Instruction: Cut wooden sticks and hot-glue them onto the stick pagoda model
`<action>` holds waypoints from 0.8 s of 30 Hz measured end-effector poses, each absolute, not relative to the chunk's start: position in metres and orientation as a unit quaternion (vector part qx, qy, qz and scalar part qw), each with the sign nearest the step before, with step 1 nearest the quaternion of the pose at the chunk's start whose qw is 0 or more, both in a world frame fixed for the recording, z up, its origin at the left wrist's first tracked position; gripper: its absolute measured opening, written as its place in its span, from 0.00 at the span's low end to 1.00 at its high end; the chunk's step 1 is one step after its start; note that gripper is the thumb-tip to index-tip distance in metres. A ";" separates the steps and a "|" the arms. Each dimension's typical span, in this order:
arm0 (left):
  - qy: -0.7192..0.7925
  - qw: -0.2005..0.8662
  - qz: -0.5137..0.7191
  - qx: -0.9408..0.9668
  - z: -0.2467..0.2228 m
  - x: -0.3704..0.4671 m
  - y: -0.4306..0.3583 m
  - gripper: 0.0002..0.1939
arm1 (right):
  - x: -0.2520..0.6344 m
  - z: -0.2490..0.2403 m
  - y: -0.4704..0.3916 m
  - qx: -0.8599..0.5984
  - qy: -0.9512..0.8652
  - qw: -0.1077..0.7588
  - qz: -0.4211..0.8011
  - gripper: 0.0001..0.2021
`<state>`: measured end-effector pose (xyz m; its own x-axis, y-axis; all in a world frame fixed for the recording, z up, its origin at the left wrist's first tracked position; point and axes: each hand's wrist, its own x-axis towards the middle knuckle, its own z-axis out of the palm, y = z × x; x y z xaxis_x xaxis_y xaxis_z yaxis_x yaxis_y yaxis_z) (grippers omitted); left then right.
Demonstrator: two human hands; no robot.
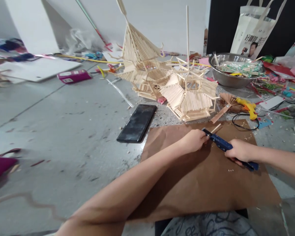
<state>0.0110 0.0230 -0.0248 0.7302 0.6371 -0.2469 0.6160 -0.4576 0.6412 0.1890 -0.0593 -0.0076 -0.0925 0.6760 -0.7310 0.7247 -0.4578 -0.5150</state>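
My left hand (195, 140) is closed, its fingers pinching a thin wooden stick (215, 128) that sticks out beyond the tool's far side. Wrapped round the handles of a blue plier-like hand tool (218, 141) is my right hand (234, 151). The tool's head meets the stick close to my left fingertips; whether its jaws are closed on the stick is too small to tell. Both hands are above a sheet of brown paper (186, 186) scattered with small pale bits. Just beyond it stands a roofless stick model (196, 101), and behind that a stick pavilion with a pointed roof (140, 46).
A black phone (137, 124) lies left of the paper. To the right are a yellow glue gun (252, 111) with a black cord and a brown folding fan (227, 105). Behind them stand a metal bowl (232, 80) of scraps and a white bag (248, 32). Clutter lines the wall.
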 end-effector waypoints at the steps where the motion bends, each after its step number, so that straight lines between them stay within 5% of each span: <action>1: 0.372 0.373 0.009 0.850 -0.024 0.011 0.023 0.17 | 0.189 -0.007 -0.059 0.674 0.522 0.024 -0.521 0.11; 17: 0.374 0.359 -0.035 0.855 -0.008 -0.002 0.029 0.17 | 0.192 -0.010 -0.061 0.650 0.506 -0.001 -0.567 0.08; 20: 0.382 0.278 -0.032 0.881 0.000 -0.008 0.035 0.14 | 0.203 0.003 -0.062 0.645 0.588 0.022 -0.487 0.05; 24: 0.434 0.171 -0.051 0.883 0.004 -0.015 0.041 0.14 | 0.232 0.012 -0.069 0.689 0.667 0.018 -0.283 0.16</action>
<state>-0.0153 0.0406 0.0038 0.6176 0.7497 -0.2379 0.7843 -0.5645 0.2573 0.2324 -0.0692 0.0122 -0.0509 0.9092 -0.4132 0.9294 -0.1083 -0.3529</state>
